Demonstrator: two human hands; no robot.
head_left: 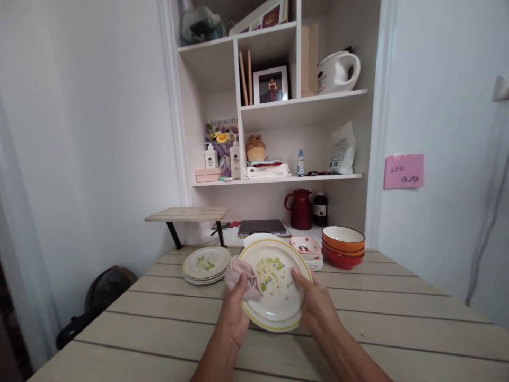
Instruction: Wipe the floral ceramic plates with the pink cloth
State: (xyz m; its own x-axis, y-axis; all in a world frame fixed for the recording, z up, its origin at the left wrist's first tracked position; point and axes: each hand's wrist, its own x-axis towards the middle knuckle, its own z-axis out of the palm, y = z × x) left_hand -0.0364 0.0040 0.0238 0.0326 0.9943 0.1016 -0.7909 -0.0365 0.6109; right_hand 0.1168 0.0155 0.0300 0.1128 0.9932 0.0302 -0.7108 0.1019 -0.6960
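Tilted up above the table, a white plate (278, 297) with a yellow rim and a green floral print faces me. My left hand (235, 310) is closed on a pinkish cloth (243, 277), which is folded over the plate's left edge. On the right edge, my right hand (318, 302) grips the plate with its thumb on the front; the other fingers are mostly hidden behind it. A stack of similar plates (207, 263) stands to the left. Partly covered by the held plate, another white dish (262, 237) shows behind it.
Orange and red bowls (343, 247) are stacked at the back right, beside small patterned dishes (305, 246). A small raised wooden stand (186, 214) is at the back left. Behind the table (167, 318), a red jug (301, 210), a dark bottle (320, 209) and a laptop-like slab (263, 227) sit under shelves.
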